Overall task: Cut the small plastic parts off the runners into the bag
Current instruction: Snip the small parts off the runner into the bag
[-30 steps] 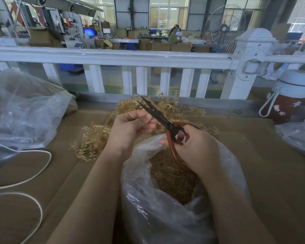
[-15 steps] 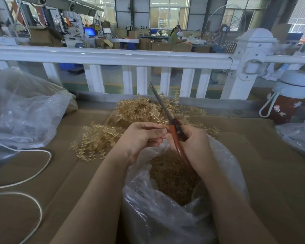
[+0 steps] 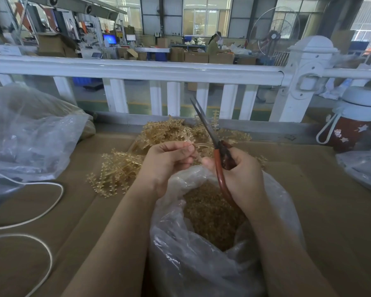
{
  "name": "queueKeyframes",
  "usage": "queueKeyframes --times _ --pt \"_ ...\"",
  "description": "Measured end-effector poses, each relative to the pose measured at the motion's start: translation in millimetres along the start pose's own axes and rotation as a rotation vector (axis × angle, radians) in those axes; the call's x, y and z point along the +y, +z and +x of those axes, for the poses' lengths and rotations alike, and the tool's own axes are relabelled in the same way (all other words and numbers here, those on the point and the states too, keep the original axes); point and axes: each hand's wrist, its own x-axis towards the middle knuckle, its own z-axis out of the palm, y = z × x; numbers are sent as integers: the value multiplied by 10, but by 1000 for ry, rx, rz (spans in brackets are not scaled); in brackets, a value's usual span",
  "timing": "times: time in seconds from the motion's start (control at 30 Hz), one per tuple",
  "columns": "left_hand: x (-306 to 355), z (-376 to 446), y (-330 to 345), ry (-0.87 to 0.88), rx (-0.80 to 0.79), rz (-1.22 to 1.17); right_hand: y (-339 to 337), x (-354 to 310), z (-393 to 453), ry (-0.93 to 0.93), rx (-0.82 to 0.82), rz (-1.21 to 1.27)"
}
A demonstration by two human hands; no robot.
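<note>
Thin runner [image 3: 198, 146], nearly stripped, pinched at fingertips of left hand [image 3: 167, 162], just above mouth of clear bag [image 3: 212, 249] already heaped with cut parts [image 3: 210, 213]. Right hand [image 3: 240, 174] wrapped around red handles of scissors [image 3: 214, 144], blades together, tips raised toward white railing [image 3: 137, 69]. Pile of uncut runners [image 3: 120, 170] just behind on cardboard. Best done directly over bag opening: runner steady, blades close to each part's joint, short snips.

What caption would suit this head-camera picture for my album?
Over an open plastic bag of cut parts, the right hand grips scissors while the left hand pinches a thin runner.
</note>
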Motion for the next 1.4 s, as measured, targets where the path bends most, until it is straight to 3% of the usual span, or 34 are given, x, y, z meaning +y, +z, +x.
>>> queueKeyframes --times 0.33,0.83,1.4 --pt "28 -1 -59 82 8 -25 9 78 -16 -157 -59 -392" --pt "-23 25 -66 169 -38 73 -18 26 -7 -159 -19 -521" --pt "2 6 -66 167 -128 40 -4 41 -41 -248 74 -468"
